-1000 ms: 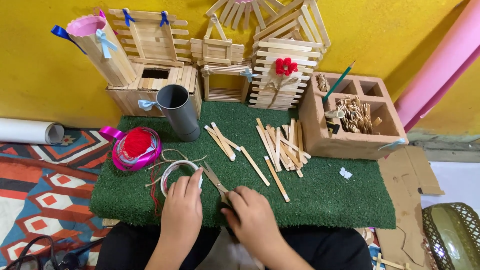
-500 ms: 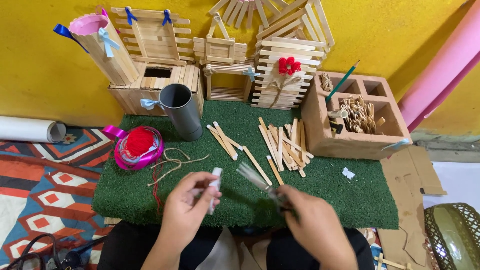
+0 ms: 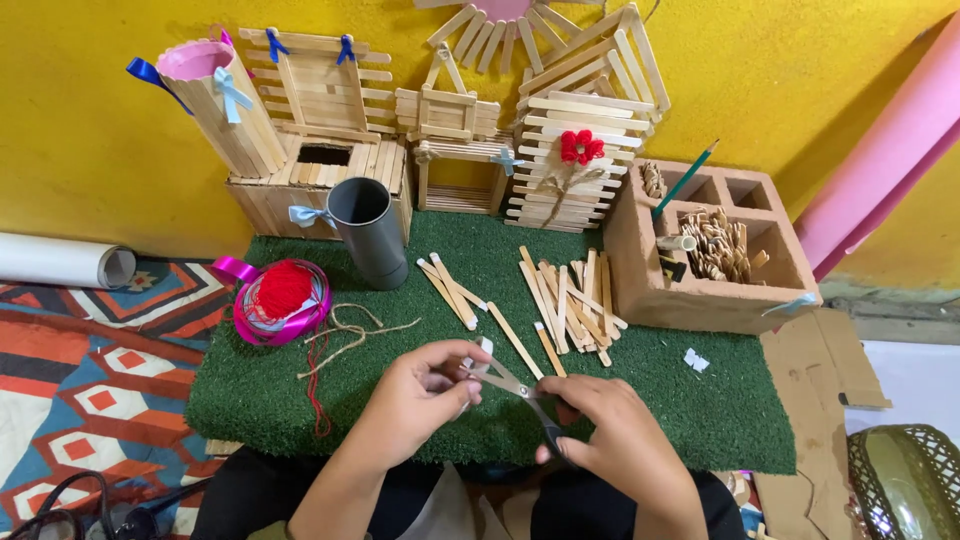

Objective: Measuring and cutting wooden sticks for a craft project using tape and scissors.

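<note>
My left hand [image 3: 420, 388] pinches a small white strip [image 3: 483, 352] over the near part of the green turf mat [image 3: 250, 400]. In my right hand [image 3: 615, 440] is a pair of scissors [image 3: 520, 388], dark handles in my fingers. The metal blades point left and meet the strip at my left fingertips. A loose pile of wooden craft sticks [image 3: 570, 300] lies just beyond both hands. Beige twine [image 3: 350, 328] and a red thread trail on the mat to the left.
A grey tube cup [image 3: 368, 230] and a pink ribbon spool with red yarn [image 3: 280, 300] stand at back left. Stick-built houses [image 3: 450, 140] line the yellow wall. A compartmented wooden box [image 3: 700, 290] sits at right, cardboard [image 3: 820, 360] beside it, and a white roll [image 3: 60, 262] at far left.
My hands rose from the mat's near edge, spread apart, then came together. The scissors' blades now reach the white strip in my left fingers.
</note>
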